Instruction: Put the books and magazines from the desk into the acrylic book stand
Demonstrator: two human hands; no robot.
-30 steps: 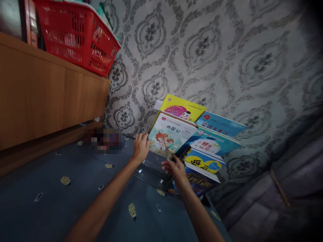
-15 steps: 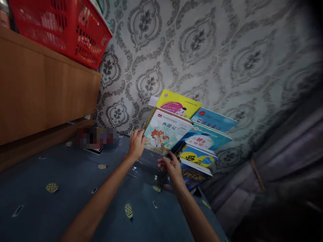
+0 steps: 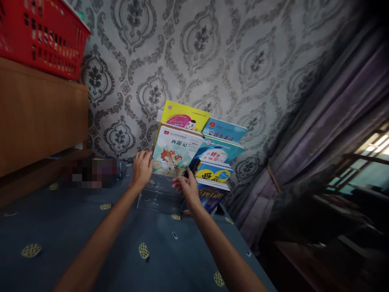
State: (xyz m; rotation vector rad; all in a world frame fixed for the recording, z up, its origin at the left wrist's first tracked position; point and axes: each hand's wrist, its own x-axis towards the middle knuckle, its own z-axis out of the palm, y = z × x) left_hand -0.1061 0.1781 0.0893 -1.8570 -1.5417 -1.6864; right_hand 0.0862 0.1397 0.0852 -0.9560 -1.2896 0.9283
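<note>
Wall (image 3: 200, 40): patterned
Left hand (image 3: 142, 168): beside white book (image 3: 176, 152), grip unclear
Right hand (image 3: 187, 187): loosely spread, white book just ahead

The white-covered book (image 3: 178, 149), with dark Chinese lettering above an orange-and-teal illustration, stood tilted back, cover facing the near side. It overlapped the yellow book (image 3: 186, 113) behind it, left of the teal book (image 3: 234, 150). Below its lower edge, the clear plastic stand (image 3: 156, 200) extended nearer across the blue patterned cloth (image 3: 161, 263).
</note>
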